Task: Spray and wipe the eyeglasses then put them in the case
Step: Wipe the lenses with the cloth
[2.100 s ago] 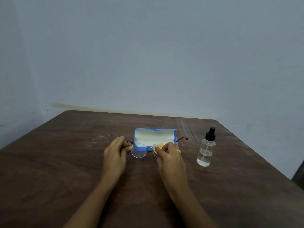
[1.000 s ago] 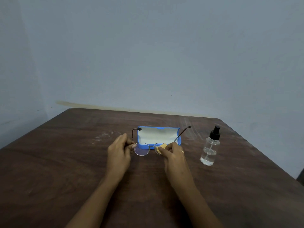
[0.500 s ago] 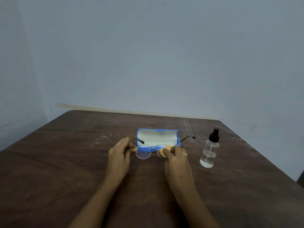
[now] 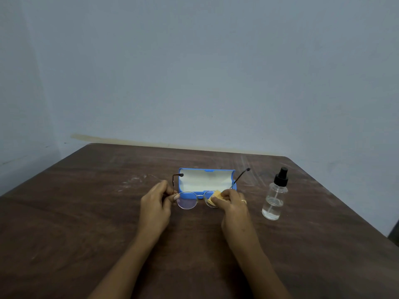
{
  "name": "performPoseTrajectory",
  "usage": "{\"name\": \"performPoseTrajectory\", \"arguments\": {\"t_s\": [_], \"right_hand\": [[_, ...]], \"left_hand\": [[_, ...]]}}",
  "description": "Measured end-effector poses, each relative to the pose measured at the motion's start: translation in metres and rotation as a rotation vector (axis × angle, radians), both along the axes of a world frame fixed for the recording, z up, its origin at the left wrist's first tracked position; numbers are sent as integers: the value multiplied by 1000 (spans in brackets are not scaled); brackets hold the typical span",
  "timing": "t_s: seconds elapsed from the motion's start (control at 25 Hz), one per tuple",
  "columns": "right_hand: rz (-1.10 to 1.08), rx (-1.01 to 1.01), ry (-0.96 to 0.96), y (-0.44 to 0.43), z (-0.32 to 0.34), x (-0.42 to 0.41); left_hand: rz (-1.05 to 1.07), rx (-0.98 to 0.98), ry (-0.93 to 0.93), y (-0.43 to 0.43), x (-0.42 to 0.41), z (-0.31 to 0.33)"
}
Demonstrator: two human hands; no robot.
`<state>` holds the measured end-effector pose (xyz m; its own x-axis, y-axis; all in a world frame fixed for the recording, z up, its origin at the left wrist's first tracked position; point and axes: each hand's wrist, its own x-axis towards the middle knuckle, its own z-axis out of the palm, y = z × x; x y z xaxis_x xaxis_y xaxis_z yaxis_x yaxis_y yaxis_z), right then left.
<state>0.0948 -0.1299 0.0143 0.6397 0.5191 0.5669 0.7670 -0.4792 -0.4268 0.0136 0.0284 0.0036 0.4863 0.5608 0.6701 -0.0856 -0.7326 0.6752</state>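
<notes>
Thin-framed eyeglasses [image 4: 187, 200] are held just above the brown table, temples unfolded and pointing away from me. My left hand [image 4: 155, 203] pinches the frame at its left hinge. My right hand [image 4: 233, 203] pinches a small yellow cloth [image 4: 216, 196] over the right lens, which is mostly hidden. Behind the glasses lies the open blue case [image 4: 206, 180] with a pale lining. A clear spray bottle [image 4: 274, 197] with a black nozzle stands upright to the right of my right hand.
The dark wooden table [image 4: 86, 223] runs back to a plain blue-grey wall. Its right edge slants close behind the spray bottle. Faint white scuff marks show on the table left of the case.
The glasses tilted up and down between my hands while the cloth stayed on the right lens. Both grips are unchanged. The view shifted slightly.
</notes>
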Motion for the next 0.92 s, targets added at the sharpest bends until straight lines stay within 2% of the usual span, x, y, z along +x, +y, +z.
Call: {"name": "performPoseTrajectory", "arguments": {"t_s": [0.12,0.36,0.6,0.84,0.92], "right_hand": [[34,-10,-11,0,0,4],[13,87,-243,1,-3,7],[-57,219,-285,-1,1,6],[-119,600,-91,-6,6,12],[-66,725,218,-8,11,9]], "left_hand": [[25,-20,7,2,0,1],[59,-156,36,4,3,-3],[60,-207,34,5,3,0],[10,-418,11,6,0,7],[-73,-553,-25,3,-3,13]]}}
